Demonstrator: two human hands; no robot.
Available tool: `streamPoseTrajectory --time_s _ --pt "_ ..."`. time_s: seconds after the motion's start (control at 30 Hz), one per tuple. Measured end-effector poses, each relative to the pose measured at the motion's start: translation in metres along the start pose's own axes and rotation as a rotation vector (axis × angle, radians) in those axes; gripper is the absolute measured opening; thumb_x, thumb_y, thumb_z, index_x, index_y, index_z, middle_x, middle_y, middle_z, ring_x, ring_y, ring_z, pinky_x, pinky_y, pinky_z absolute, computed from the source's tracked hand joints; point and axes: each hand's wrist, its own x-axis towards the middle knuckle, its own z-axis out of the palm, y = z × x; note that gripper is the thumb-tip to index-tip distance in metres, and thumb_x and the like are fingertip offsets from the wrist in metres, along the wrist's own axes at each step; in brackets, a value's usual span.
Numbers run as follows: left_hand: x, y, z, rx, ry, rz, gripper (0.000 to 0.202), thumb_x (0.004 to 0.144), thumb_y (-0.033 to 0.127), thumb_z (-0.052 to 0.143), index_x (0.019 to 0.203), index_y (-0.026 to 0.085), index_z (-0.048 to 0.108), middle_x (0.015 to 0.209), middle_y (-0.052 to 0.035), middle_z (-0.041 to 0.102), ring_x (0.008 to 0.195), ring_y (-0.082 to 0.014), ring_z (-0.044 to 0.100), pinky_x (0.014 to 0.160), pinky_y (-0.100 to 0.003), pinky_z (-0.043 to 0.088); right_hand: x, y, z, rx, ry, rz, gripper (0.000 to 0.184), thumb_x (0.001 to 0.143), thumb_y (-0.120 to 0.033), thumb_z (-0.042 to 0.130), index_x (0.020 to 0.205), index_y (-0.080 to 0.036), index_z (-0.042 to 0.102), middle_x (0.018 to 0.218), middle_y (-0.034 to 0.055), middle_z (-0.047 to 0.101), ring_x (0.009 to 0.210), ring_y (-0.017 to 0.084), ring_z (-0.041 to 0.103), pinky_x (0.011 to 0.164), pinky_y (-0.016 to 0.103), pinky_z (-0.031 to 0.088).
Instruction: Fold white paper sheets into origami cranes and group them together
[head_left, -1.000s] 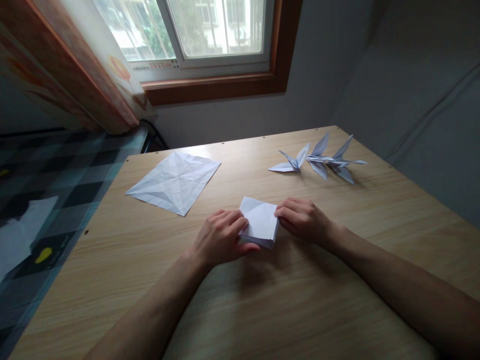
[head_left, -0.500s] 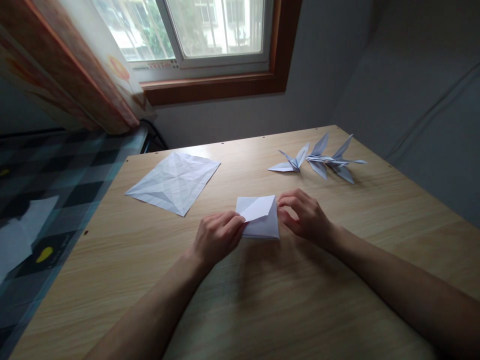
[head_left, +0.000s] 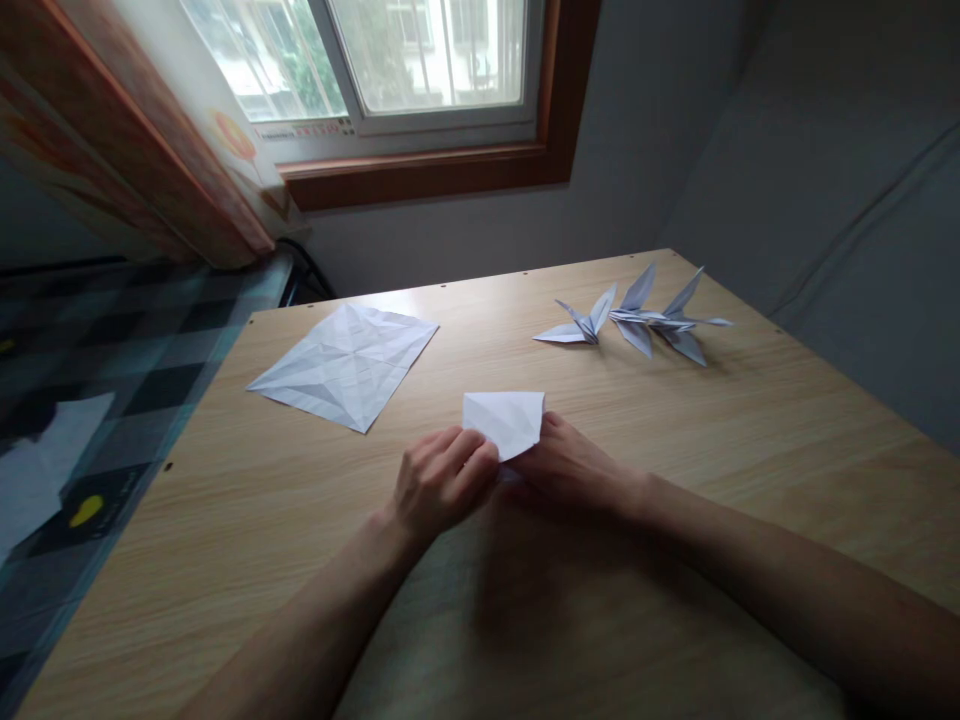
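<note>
A small folded piece of white paper (head_left: 506, 420) lies on the wooden table (head_left: 675, 420) in front of me. My left hand (head_left: 439, 485) has its fingers curled and pinches the paper's near left edge. From the right, my right hand (head_left: 574, 470) presses on the paper's near right part, fingers together over it. The lower half of the paper is hidden under both hands; a triangular flap shows above them.
A creased, unfolded white square sheet (head_left: 345, 362) lies at the back left of the table. Two finished paper cranes (head_left: 634, 318) sit at the back right. A window and a curtain (head_left: 150, 130) are behind. A checked surface with a white sheet (head_left: 37, 470) is at left.
The paper has been folded further, from a square to a triangular flap. My right hand slid left and down onto the paper. My left hand stayed at the left edge.
</note>
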Motion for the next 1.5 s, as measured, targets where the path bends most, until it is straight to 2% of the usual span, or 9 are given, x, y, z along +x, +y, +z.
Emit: streamPoseTrajectory --time_s 0.2,0.33,0.43,0.6,0.73,0.9,1.03,1.2,1.5 --pt "-0.001 0.000 0.003 -0.037 0.075 -0.001 0.008 0.085 0.015 0.055 0.085 0.020 0.049 0.068 0.0013 0.057 0.057 -0.0122 0.050 0.054 -0.024 0.038 0.009 -0.003 -0.001 0.059 -0.026 0.020 0.034 0.091 -0.036 0.056 0.117 -0.013 0.058 0.120 0.0179 0.062 0.114 0.033 0.054 0.099 0.051 0.043" --pt "0.000 -0.006 -0.002 -0.054 0.168 0.064 0.022 0.084 0.018 0.060 0.104 0.021 0.054 0.106 -0.0090 0.060 0.086 -0.0187 0.059 0.069 -0.031 0.050 0.001 0.002 0.004 -0.002 -0.045 0.044 0.045 0.091 -0.040 0.056 0.125 -0.011 0.053 0.126 0.0212 0.056 0.116 0.034 0.051 0.099 0.054 0.042" --pt "0.002 -0.011 -0.009 -0.070 0.046 0.156 0.029 0.083 0.018 0.061 0.111 0.026 0.058 0.127 -0.0102 0.052 0.109 -0.0242 0.055 0.086 -0.039 0.052 -0.004 0.004 0.002 -0.017 -0.030 0.064 0.044 0.091 -0.039 0.056 0.125 -0.011 0.053 0.129 0.0217 0.053 0.112 0.034 0.052 0.092 0.052 0.047" --pt "-0.001 -0.015 -0.010 0.048 -0.158 0.188 0.025 0.082 0.018 0.063 0.105 0.025 0.062 0.138 -0.0082 0.052 0.131 -0.0285 0.043 0.109 -0.047 0.040 -0.006 0.005 -0.008 -0.018 -0.041 0.066 0.038 0.090 -0.039 0.059 0.118 -0.014 0.057 0.137 0.0223 0.045 0.111 0.033 0.051 0.088 0.052 0.048" --pt "-0.002 -0.013 -0.009 0.130 -0.130 0.157 0.012 0.085 0.029 0.065 0.095 0.025 0.061 0.137 -0.0051 0.053 0.132 -0.0270 0.042 0.109 -0.047 0.040 -0.009 0.010 -0.008 -0.003 -0.053 0.047 0.040 0.089 -0.040 0.061 0.122 -0.017 0.058 0.136 0.0203 0.049 0.114 0.034 0.052 0.091 0.053 0.048" --pt "0.000 -0.015 -0.007 0.154 -0.062 0.075 0.017 0.083 0.030 0.069 0.095 0.024 0.058 0.137 -0.0083 0.052 0.139 -0.0308 0.034 0.109 -0.050 0.040 -0.021 0.020 -0.011 0.127 0.020 -0.040 0.028 0.088 -0.031 0.062 0.110 -0.015 0.063 0.130 0.0178 0.059 0.113 0.029 0.058 0.094 0.047 0.050" --pt "-0.001 -0.018 -0.003 0.141 -0.101 0.066 0.025 0.084 0.034 0.069 0.104 0.024 0.057 0.142 -0.0101 0.049 0.141 -0.0316 0.032 0.110 -0.052 0.038 -0.028 0.025 -0.016 0.211 0.073 -0.062 0.011 0.088 -0.020 0.060 0.096 -0.015 0.066 0.118 0.0133 0.069 0.098 0.023 0.068 0.084 0.036 0.056" --pt "0.001 -0.017 -0.005 0.172 -0.195 0.113 0.026 0.082 0.040 0.069 0.102 0.025 0.062 0.144 -0.0067 0.049 0.143 -0.0323 0.028 0.115 -0.055 0.028 -0.028 0.026 -0.016 0.227 0.100 -0.085 0.013 0.088 -0.013 0.055 0.088 -0.017 0.067 0.113 0.0095 0.071 0.089 0.018 0.070 0.078 0.030 0.057" --pt "0.003 -0.017 -0.005 0.160 -0.202 0.116 0.011 0.085 0.031 0.066 0.091 0.022 0.065 0.114 -0.0046 0.067 0.110 -0.0245 0.055 0.110 -0.049 0.035 -0.027 0.018 -0.017 0.294 0.072 -0.066 0.010 0.080 -0.009 0.056 0.087 -0.016 0.060 0.112 0.0124 0.070 0.087 0.020 0.069 0.075 0.031 0.056"
